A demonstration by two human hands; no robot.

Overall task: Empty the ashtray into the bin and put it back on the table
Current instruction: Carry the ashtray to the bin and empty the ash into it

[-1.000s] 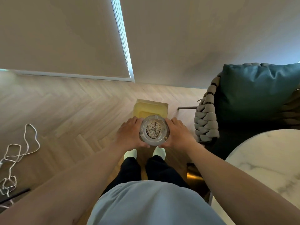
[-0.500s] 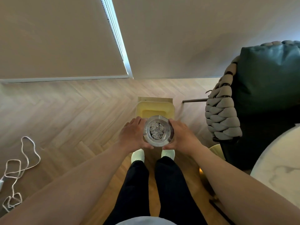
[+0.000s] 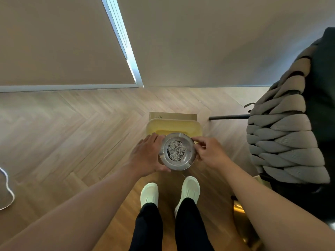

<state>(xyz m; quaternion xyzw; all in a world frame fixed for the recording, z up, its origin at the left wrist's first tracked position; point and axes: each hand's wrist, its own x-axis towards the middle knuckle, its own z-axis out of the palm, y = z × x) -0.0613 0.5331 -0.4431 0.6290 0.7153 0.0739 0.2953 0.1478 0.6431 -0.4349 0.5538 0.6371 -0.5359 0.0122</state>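
Observation:
A round glass ashtray (image 3: 177, 151) with grey ash in its middle is held level between both hands. My left hand (image 3: 147, 156) cups its left side and my right hand (image 3: 208, 153) pinches its right rim with the fingertips. The ashtray hangs above the near edge of a yellow bin (image 3: 174, 125) that stands open on the wooden floor straight ahead. The table is out of view.
A woven armchair (image 3: 282, 142) with a dark cushion stands at the right, one leg (image 3: 228, 117) reaching towards the bin. A white cord (image 3: 7, 189) lies on the floor at the left. My two white shoes (image 3: 169, 192) stand just short of the bin.
I have stepped closer to the bin, which now looks larger and nearer. The marble table has left the view. My right hand has shifted from cupping the ashtray to pinching its rim.

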